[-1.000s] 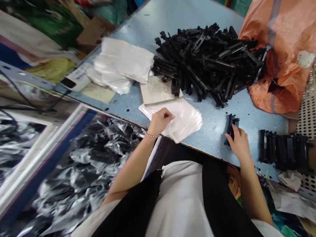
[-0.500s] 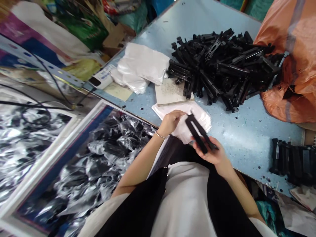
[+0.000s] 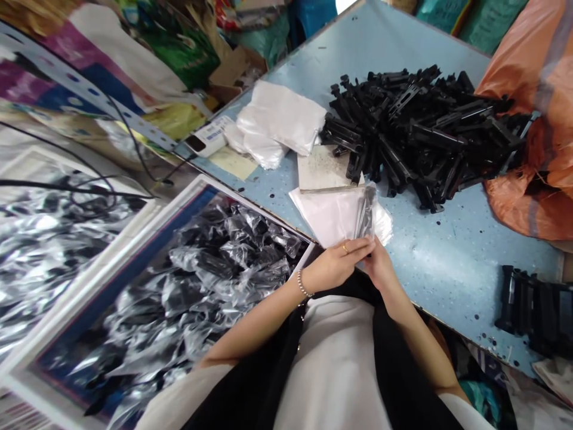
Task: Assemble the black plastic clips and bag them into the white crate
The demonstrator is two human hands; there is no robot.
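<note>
Inspected from the bench side. At the near edge of the table (image 3: pixel 452 254), the left hand (image 3: pixel 340 263) and right hand (image 3: pixel 380 263) meet, fingers closed together around the near end of one black part (image 3: pixel 367 209). The part points away toward the far side, above a stack of clear bags (image 3: pixel 326 215), and appears to lie within clear film. Whether its near end is covered I cannot tell; the fingers hide it. In my judgement, a hard corner could split the film if the part goes in askew, and a slip so close to the edge could drop it off the table.

Near left, a white-edged frame (image 3: pixel 105 276) holds a heap of wrapped parts (image 3: pixel 192 263), lying loose at all angles; any weight added on top could start a slide. Near right, a row of black parts (image 3: pixel 517 301) stands side by side close to the edge, exposed to a stray elbow.

Beyond the hands, a flat board (image 3: pixel 324 170) rests on the bags' far end. Were it nudged, the sheets could fan out or lift in pairs.

Farther off, a tangled pile of black parts (image 3: pixel 430 134) overlaps the board's right side; tugging one free could shift it. An orange sack (image 3: pixel 553 137) sits just right of the pile.
</note>
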